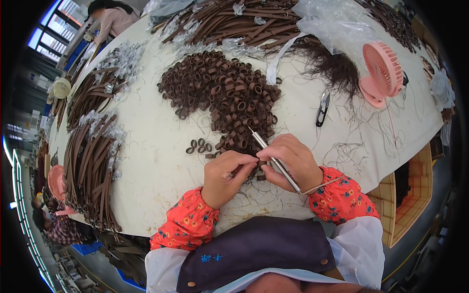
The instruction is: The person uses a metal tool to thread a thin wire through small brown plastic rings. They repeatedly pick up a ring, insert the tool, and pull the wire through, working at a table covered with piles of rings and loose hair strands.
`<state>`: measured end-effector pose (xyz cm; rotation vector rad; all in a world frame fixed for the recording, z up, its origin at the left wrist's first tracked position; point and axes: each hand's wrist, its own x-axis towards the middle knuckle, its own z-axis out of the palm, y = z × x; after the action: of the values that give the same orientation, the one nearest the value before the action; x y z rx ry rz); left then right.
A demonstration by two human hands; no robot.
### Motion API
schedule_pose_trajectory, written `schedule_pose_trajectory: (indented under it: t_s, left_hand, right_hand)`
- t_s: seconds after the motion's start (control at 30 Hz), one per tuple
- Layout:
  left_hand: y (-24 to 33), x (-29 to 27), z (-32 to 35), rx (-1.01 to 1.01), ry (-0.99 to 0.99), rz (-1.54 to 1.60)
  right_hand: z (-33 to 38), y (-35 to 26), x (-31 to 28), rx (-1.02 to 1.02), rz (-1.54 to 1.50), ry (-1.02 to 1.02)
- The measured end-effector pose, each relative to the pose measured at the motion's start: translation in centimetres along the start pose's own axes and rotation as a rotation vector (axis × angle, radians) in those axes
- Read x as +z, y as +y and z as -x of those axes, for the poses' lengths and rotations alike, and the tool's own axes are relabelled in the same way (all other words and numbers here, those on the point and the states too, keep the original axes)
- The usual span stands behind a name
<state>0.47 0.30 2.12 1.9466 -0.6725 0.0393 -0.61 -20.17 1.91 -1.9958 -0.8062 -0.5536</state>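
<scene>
Evidently both my hands meet over the near end of the work. Left hand [223, 177]: thumb and forefinger pinched together, apparently on the edge of a small brown loop [262, 161]; too small to tell whether they nip the band itself or a thread from it. Right hand [295, 158]: fingers wrapped on a silver pen-shaped tool [260, 140], with thumb and fingertips also at the loop.

Loop's place: between the two sets of fingertips, just off the near edge of the heap of loops [234, 90], partly hidden by my fingers. Which way its ring faces, I can't tell.

Key relation, as I judge it: tool against loop. The tool's long axis slants from near right to far left, tip out past the loop toward the heap, cord [325, 184] trailing from its back end across my right sleeve. So the loop sits beside the shaft, on its left, and the working tip lies beyond it, apart from it. Both hands reach the loop equally; only the right has the tool.

Markings: blue writing on my dark apron [256, 244], left of centre, not copied here. On the black snips [322, 110] and pink fan [383, 68], no lettering I can read.
</scene>
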Motion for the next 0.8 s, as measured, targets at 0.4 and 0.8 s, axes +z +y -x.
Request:
schedule_pose_trajectory:
  t_s: [0.4,0.8]
  left_hand:
    - [-0.6,-0.2,0.4,-0.322,-0.160,0.388]
    - [-0.4,0.8,0.4,0.017,-0.053,0.095]
  right_hand:
    - [-0.2,-0.3,0.0,0.032,-0.020,-0.019]
    - [-0.1,-0.6,0.5,0.094,-0.066,-0.029]
